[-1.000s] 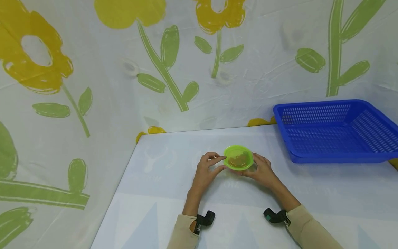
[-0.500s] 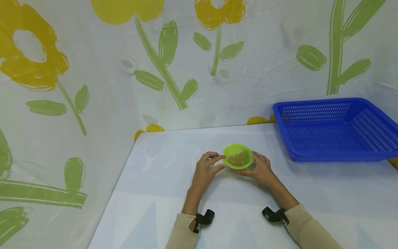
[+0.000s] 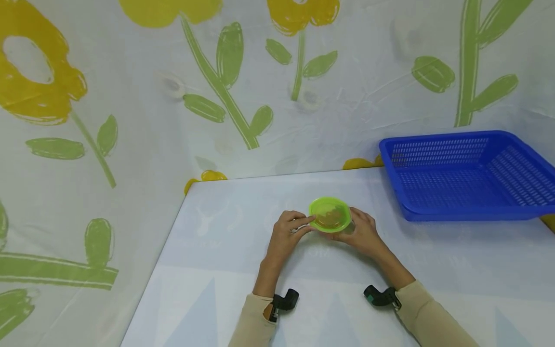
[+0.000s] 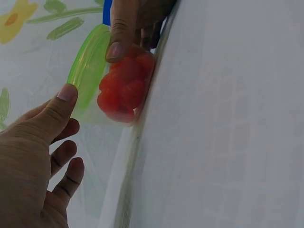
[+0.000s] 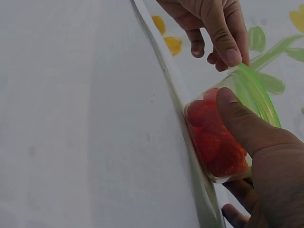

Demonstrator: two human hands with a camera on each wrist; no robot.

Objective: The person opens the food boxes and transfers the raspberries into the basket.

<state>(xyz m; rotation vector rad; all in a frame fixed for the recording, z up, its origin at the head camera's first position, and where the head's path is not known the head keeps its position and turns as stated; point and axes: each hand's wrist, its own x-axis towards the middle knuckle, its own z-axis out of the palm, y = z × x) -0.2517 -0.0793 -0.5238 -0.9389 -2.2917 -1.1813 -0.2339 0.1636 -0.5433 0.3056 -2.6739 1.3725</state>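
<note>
A small clear plastic tub (image 5: 194, 102) with a translucent green lid (image 3: 330, 214) stands on the white table, red rounded pieces (image 4: 124, 88) inside it. Their exact kind is hard to tell. My right hand (image 3: 366, 233) grips the tub's body from the right, thumb on the near side and fingers partly hidden behind it. From the left, my left hand (image 3: 284, 236) pinches the rim of the lid between thumb and forefinger. Its other fingers are loosely bent in the left wrist view. The lid sits over the tub's top; whether its edge is sealed cannot be told.
A blue perforated plastic basket (image 3: 464, 188) stands at the back right of the table (image 3: 217, 270). Behind rises a white sheet (image 3: 151, 111) printed with yellow flowers and green leaves. Black cameras are strapped to both wrists.
The head view has shifted slightly, so the basket and sheet appear higher. Both hands keep the same hold on the tub and its lid, with hardly any movement.
</note>
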